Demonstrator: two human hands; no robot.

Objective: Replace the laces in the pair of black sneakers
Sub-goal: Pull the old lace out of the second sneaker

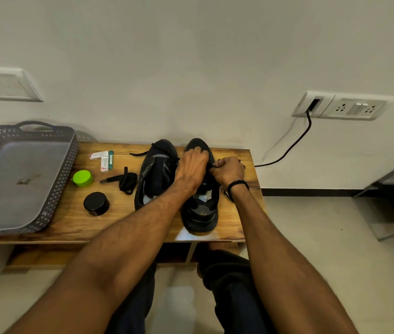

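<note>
left grip (192,165) curled on matte black sneaker (200,214), right grip (228,171) pinching thin lace (212,165)

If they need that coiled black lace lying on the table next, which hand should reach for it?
Probably the left hand: the coiled lace lies on its side, past the other sneaker. The right hand is farther away and pinches a lace on the sneaker both hands work on.

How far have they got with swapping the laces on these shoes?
Nothing looks finished. In hand: the left hand and right hand pinch a black lace near the toe of the right-hand sneaker. Left: the left-hand sneaker, its lace end trailing loose, and a bundled lace lying on the table.
</note>
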